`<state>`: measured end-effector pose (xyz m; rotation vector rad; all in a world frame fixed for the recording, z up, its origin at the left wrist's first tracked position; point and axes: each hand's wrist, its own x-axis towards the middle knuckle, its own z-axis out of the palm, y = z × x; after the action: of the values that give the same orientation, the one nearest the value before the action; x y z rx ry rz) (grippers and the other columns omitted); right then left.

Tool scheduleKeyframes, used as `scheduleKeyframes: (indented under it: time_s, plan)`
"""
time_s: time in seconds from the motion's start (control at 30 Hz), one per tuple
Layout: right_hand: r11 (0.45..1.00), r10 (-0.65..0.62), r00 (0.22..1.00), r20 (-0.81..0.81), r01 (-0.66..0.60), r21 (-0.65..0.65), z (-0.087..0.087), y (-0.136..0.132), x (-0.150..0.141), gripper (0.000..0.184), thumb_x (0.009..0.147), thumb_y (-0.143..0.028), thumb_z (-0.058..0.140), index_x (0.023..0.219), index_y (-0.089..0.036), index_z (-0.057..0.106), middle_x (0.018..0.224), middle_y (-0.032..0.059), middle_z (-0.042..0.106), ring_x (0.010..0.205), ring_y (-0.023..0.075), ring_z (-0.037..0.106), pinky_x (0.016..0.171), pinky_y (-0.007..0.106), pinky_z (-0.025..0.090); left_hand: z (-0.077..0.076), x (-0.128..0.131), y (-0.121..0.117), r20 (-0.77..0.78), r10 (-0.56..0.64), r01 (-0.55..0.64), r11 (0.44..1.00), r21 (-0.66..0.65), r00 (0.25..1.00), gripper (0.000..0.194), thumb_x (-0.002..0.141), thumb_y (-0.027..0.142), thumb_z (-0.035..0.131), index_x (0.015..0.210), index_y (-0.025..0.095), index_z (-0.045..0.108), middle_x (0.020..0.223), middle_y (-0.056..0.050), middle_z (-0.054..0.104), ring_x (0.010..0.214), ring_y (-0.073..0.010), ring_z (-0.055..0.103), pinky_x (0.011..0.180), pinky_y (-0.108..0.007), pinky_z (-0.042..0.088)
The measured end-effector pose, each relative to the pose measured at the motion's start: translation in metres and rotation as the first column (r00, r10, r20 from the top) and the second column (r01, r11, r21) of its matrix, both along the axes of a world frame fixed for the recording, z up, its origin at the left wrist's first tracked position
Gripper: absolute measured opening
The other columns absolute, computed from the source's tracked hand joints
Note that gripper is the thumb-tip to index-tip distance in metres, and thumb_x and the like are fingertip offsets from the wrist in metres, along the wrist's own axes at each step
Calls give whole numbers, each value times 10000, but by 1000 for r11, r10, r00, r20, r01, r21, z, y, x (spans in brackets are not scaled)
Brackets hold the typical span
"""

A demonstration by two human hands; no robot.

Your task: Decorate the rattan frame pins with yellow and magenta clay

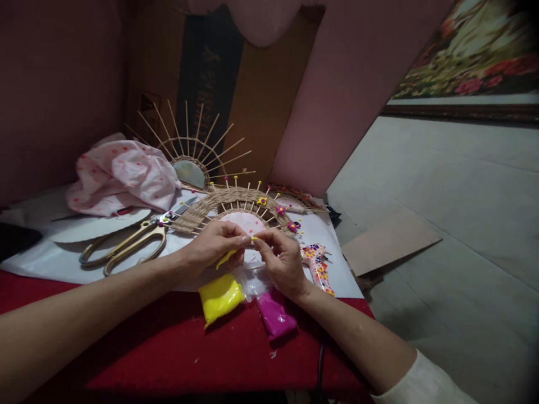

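My left hand (223,241) is closed, with a thin strip of yellow modelling clay (226,259) hanging from its fingers. Fingertip to fingertip with it, my right hand (280,255) pinches a small yellow bit of the clay. Just beyond both hands stands a half-round fan shape woven of brown cord (229,196) on thin sticks, with pink and yellow balls on the stick ends and small clay flowers (262,201) on its right side. Below the hands lie a yellow clay packet (221,297) and a magenta clay packet (275,315).
Gold-handled scissors (135,244) lie at the left beside a spotted pink cloth (126,174). A second stick fan (189,151) leans against a cardboard box (269,101). A flower-patterned figure (319,266) lies right of my hands. The red table cover (168,348) ends above a tiled floor (475,235).
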<state>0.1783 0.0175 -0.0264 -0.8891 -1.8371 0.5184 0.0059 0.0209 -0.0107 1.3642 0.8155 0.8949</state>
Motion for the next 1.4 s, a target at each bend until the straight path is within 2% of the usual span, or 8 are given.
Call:
scheduleKeyframes:
  time_s: [0.27, 0.57, 0.77, 0.9, 1.03, 1.13, 1.27, 1.4]
  plan:
    - [999, 34, 999, 22, -34, 37, 2, -1, -1, 96, 852, -223, 570, 845, -178, 654, 737, 15, 639, 637, 118, 545, 603, 251, 438, 3, 0, -1, -26, -16, 16, 1000, -17, 1000, 346, 812, 436, 575, 644, 134, 563, 539, -7, 584, 413, -70, 468, 404, -188, 313]
    - [1000, 13, 1000, 3, -13, 27, 0, 0, 0, 129, 828, -237, 602, 934, -172, 635, 805, 29, 650, 671, 127, 571, 616, 256, 456, -1, -3, 5, -4, -67, 67, 998, 11, 998, 228, 765, 329, 637, 680, 122, 594, 574, -30, 630, 431, -90, 505, 446, -215, 356]
    - [1000, 18, 1000, -4, -18, 1, 0, 1, 0, 105, 857, -246, 565, 872, -176, 642, 758, 20, 638, 663, 124, 560, 617, 257, 453, 0, -1, 1, 41, -23, 24, 999, -37, 999, 341, 826, 449, 558, 750, 122, 620, 629, -41, 638, 443, -83, 500, 437, -210, 342]
    - [1000, -10, 1000, -10, 10, -30, -2, 2, 1, 106, 857, -261, 564, 853, -173, 623, 730, 12, 612, 633, 119, 543, 591, 249, 453, 0, -1, 2, 22, -24, 25, 999, -21, 999, 251, 757, 371, 657, 746, 122, 625, 583, -21, 620, 452, -86, 503, 439, -206, 350]
    - [999, 40, 999, -16, -40, -12, -3, 1, 1, 154, 834, -254, 596, 971, -187, 622, 818, 32, 646, 691, 135, 584, 618, 264, 478, -1, -4, 5, -25, -57, 58, 998, 18, 998, 225, 754, 343, 648, 688, 133, 602, 551, -14, 617, 421, -89, 502, 427, -213, 354]
    - [997, 76, 997, -19, -76, -21, -2, 1, 0, 109, 846, -254, 585, 918, -194, 642, 816, 32, 650, 718, 140, 597, 600, 254, 477, -2, -4, 5, -31, -60, 61, 998, 24, 998, 278, 783, 389, 619, 685, 129, 603, 583, -28, 626, 444, -92, 514, 434, -213, 354]
    - [999, 14, 999, -52, -17, -49, -3, 2, 1, 98, 856, -260, 573, 889, -184, 626, 783, 28, 636, 707, 137, 598, 567, 239, 469, -3, -2, 3, -2, -26, 26, 1000, 12, 1000, 375, 835, 463, 539, 708, 119, 616, 602, -39, 613, 461, -87, 490, 451, -215, 348]
    - [998, -37, 997, -68, 34, -48, -4, 4, 3, 102, 858, -264, 564, 904, -184, 607, 781, 28, 631, 704, 138, 600, 562, 241, 475, -3, -2, 4, 45, -46, 46, 999, 7, 998, 239, 759, 357, 651, 755, 119, 627, 580, -17, 600, 482, -95, 498, 485, -220, 368]
